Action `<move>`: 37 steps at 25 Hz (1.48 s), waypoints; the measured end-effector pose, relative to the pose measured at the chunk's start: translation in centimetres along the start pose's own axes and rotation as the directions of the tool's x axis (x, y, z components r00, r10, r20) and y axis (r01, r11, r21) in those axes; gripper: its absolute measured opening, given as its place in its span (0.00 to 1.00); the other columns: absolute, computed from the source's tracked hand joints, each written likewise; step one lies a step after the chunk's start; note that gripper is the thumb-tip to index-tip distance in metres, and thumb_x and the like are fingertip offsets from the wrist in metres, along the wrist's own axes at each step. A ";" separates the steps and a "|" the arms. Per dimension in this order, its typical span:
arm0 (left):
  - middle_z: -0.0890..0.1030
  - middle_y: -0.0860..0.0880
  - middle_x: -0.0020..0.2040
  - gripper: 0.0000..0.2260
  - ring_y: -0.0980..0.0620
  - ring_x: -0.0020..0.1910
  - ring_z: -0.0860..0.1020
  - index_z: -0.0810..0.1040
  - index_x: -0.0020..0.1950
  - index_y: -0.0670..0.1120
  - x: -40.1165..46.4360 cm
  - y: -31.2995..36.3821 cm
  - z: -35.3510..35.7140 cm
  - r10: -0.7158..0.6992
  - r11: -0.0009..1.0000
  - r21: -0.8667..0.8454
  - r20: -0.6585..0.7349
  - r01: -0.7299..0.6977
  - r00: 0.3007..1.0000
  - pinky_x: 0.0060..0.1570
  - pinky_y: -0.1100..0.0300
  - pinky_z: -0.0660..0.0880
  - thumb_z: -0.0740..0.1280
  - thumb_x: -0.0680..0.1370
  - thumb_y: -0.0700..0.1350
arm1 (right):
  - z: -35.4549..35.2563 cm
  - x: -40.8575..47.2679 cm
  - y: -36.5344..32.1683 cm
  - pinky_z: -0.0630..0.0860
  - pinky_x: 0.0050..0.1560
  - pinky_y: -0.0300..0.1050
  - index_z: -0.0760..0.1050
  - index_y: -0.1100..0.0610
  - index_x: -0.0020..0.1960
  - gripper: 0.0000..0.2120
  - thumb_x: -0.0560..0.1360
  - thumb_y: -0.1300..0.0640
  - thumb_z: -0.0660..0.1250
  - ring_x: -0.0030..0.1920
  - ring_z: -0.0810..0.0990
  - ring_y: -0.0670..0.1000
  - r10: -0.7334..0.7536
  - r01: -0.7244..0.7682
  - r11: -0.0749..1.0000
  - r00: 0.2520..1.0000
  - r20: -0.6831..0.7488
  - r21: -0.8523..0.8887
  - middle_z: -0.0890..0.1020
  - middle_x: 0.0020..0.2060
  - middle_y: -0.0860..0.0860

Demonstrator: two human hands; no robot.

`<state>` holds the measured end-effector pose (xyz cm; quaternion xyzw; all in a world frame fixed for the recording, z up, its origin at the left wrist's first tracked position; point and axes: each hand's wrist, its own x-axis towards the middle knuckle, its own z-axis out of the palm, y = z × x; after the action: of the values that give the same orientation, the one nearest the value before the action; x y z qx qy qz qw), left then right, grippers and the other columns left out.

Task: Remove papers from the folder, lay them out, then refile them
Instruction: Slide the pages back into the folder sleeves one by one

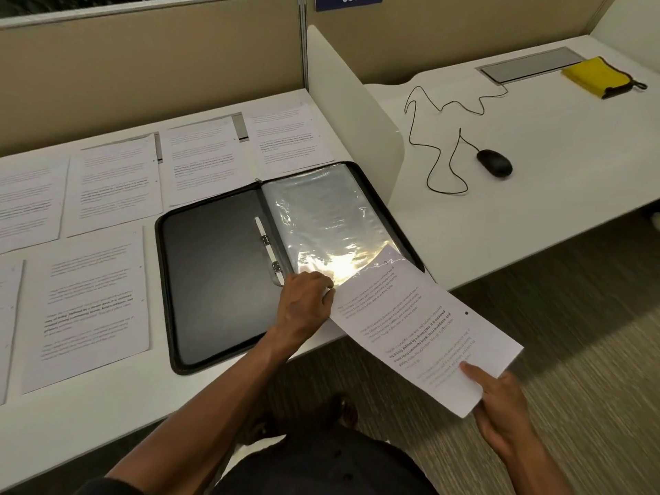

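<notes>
A black zip folder (214, 280) lay open in the middle of the frame on a white desk (89, 423), its clear plastic sleeves (321, 209) on the right half. One printed sheet (421, 330) stuck out of the lower end of the top sleeve, running toward the lower right past the desk edge. The right hand (500, 409), at lower right, pinched the sheet's near corner between thumb and fingers. The left hand (303, 301), at centre, had curled fingers at the sleeve's lower edge where the sheet entered it, apparently holding the sleeve; the exact grip could not be made out. Six other papers (114, 184) lay flat in two rows across the left and upper left of the frame, apart from the folder. Whether the sheet was coming out or going back in could not be told; either way most papers were laid out and refiling looked largely left to do. A black mouse (494, 163) sat at upper right.
</notes>
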<state>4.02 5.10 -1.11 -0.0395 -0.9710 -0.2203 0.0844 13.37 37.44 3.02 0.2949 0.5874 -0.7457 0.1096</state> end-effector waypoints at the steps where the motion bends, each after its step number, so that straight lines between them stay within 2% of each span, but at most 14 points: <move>1: 0.83 0.52 0.40 0.08 0.53 0.38 0.78 0.84 0.44 0.47 -0.1 0.0 0.1 0.020 0.999 0.025 0.006 -0.020 1.000 0.45 0.52 0.77 0.68 0.77 0.49 | 0.2 -0.1 0.0 0.75 0.62 0.65 0.77 0.53 0.60 0.17 0.78 0.70 0.64 0.58 0.81 0.62 -0.003 0.003 1.000 1.000 -0.005 0.001 0.83 0.57 0.59; 7: 0.84 0.49 0.43 0.08 0.49 0.40 0.79 0.83 0.54 0.46 -0.9 -0.1 0.4 0.095 0.988 0.123 -0.033 -0.090 0.995 0.45 0.54 0.73 0.69 0.78 0.46 | -0.4 0.2 0.3 0.75 0.63 0.66 0.78 0.53 0.56 0.12 0.75 0.64 0.69 0.59 0.81 0.64 -0.049 0.048 0.999 0.996 -0.076 -0.020 0.83 0.56 0.58; 10: 0.85 0.48 0.48 0.12 0.48 0.42 0.80 0.80 0.58 0.45 -1.5 0.2 0.5 0.117 0.989 0.096 -0.059 -0.111 0.991 0.48 0.52 0.74 0.71 0.76 0.45 | -0.3 0.4 0.7 0.79 0.58 0.62 0.79 0.52 0.57 0.29 0.58 0.49 0.81 0.57 0.83 0.61 -0.049 0.047 0.997 0.998 -0.048 -0.058 0.85 0.53 0.55; 12: 0.83 0.49 0.49 0.09 0.49 0.42 0.78 0.78 0.54 0.47 -1.8 0.4 0.6 0.124 0.991 0.051 -0.061 -0.121 0.990 0.49 0.54 0.74 0.71 0.76 0.46 | -0.1 0.6 1.1 0.80 0.56 0.60 0.78 0.51 0.58 0.35 0.53 0.46 0.82 0.55 0.84 0.59 -0.040 0.038 0.998 0.998 -0.038 -0.058 0.86 0.52 0.54; 14: 0.82 0.50 0.49 0.05 0.50 0.44 0.77 0.77 0.51 0.48 -2.2 0.4 0.8 0.133 0.990 0.044 -0.059 -0.131 0.989 0.50 0.53 0.74 0.69 0.77 0.47 | -0.1 0.8 1.5 0.79 0.55 0.59 0.78 0.51 0.59 0.28 0.61 0.51 0.80 0.55 0.83 0.60 -0.041 0.039 0.998 0.999 -0.036 -0.045 0.84 0.54 0.56; 17: 0.82 0.49 0.56 0.08 0.49 0.54 0.78 0.80 0.53 0.47 -3.1 0.1 1.5 0.062 0.998 0.020 -0.085 -0.060 0.994 0.57 0.53 0.72 0.70 0.77 0.49 | -0.2 1.1 2.0 0.79 0.53 0.57 0.77 0.54 0.60 0.16 0.73 0.62 0.71 0.57 0.82 0.60 -0.045 0.043 0.998 0.997 -0.056 -0.050 0.83 0.56 0.57; 23: 0.67 0.45 0.76 0.19 0.43 0.77 0.61 0.80 0.63 0.50 -5.6 0.9 2.9 -0.016 0.998 0.067 0.009 0.015 1.000 0.74 0.41 0.59 0.61 0.81 0.60 | 0.1 1.1 2.5 0.77 0.60 0.62 0.78 0.54 0.58 0.13 0.76 0.65 0.68 0.58 0.81 0.61 -0.019 0.016 0.999 0.996 -0.086 -0.027 0.83 0.57 0.58; 26: 0.59 0.45 0.80 0.26 0.43 0.79 0.53 0.74 0.71 0.49 -6.1 1.1 3.0 -0.062 0.991 0.125 0.049 0.055 0.997 0.76 0.44 0.47 0.54 0.82 0.64 | 0.4 0.6 2.5 0.78 0.59 0.60 0.78 0.53 0.57 0.11 0.78 0.65 0.67 0.57 0.82 0.59 0.022 -0.027 0.998 0.995 -0.102 -0.049 0.83 0.56 0.57; 29: 0.54 0.45 0.81 0.29 0.43 0.80 0.51 0.66 0.77 0.49 -6.2 1.0 2.9 -0.098 0.984 0.160 0.090 0.083 0.991 0.76 0.45 0.44 0.51 0.82 0.65 | 0.5 0.0 2.6 0.80 0.51 0.54 0.77 0.52 0.60 0.10 0.79 0.56 0.69 0.55 0.82 0.58 -0.024 -0.002 0.989 0.985 -0.169 -0.151 0.83 0.55 0.56; 31: 0.54 0.45 0.81 0.30 0.42 0.80 0.53 0.64 0.78 0.49 -6.0 0.8 2.8 -0.109 0.983 0.162 0.116 0.089 0.987 0.76 0.45 0.43 0.50 0.82 0.65 | 0.6 -0.1 2.1 0.78 0.46 0.50 0.70 0.55 0.70 0.24 0.77 0.49 0.70 0.55 0.80 0.58 -0.261 0.076 0.870 0.909 -0.326 -0.487 0.80 0.58 0.58; 32: 0.55 0.45 0.81 0.30 0.42 0.79 0.54 0.64 0.78 0.49 -5.9 0.7 2.7 -0.111 0.983 0.160 0.124 0.091 0.986 0.76 0.45 0.43 0.50 0.82 0.65 | 0.7 0.1 1.7 0.77 0.48 0.52 0.67 0.57 0.72 0.28 0.77 0.47 0.70 0.57 0.78 0.58 -0.467 0.140 0.720 0.822 -0.326 -0.680 0.77 0.60 0.60; 34: 0.58 0.45 0.80 0.29 0.42 0.79 0.56 0.65 0.78 0.49 -5.8 0.6 2.6 -0.111 0.984 0.151 0.125 0.092 0.986 0.75 0.45 0.43 0.50 0.82 0.64 | 2.0 0.7 1.1 0.75 0.55 0.53 0.71 0.60 0.69 0.25 0.77 0.49 0.69 0.60 0.74 0.57 -0.782 0.392 0.323 0.623 -0.010 -0.861 0.75 0.61 0.59; 35: 0.60 0.45 0.80 0.29 0.41 0.78 0.57 0.66 0.77 0.48 -5.9 0.7 2.7 -0.105 0.985 0.147 0.123 0.087 0.987 0.75 0.45 0.44 0.50 0.82 0.64 | 3.2 1.4 1.0 0.74 0.58 0.52 0.75 0.60 0.66 0.21 0.77 0.50 0.67 0.61 0.74 0.55 -0.800 0.539 0.163 0.563 0.209 -0.826 0.77 0.60 0.57; 37: 0.63 0.44 0.78 0.30 0.40 0.77 0.60 0.67 0.76 0.47 -5.9 0.7 2.7 -0.082 0.987 0.144 0.116 0.065 0.990 0.75 0.44 0.47 0.51 0.82 0.64 | 6.6 3.4 1.4 0.76 0.63 0.53 0.79 0.57 0.63 0.17 0.78 0.51 0.64 0.65 0.75 0.53 -0.657 0.732 0.003 0.515 0.550 -0.681 0.79 0.61 0.54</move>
<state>9.53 6.70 -4.32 -0.0110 -0.9881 -0.1518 0.0197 9.33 31.48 0.79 -0.1629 0.9345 -0.2940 -0.1176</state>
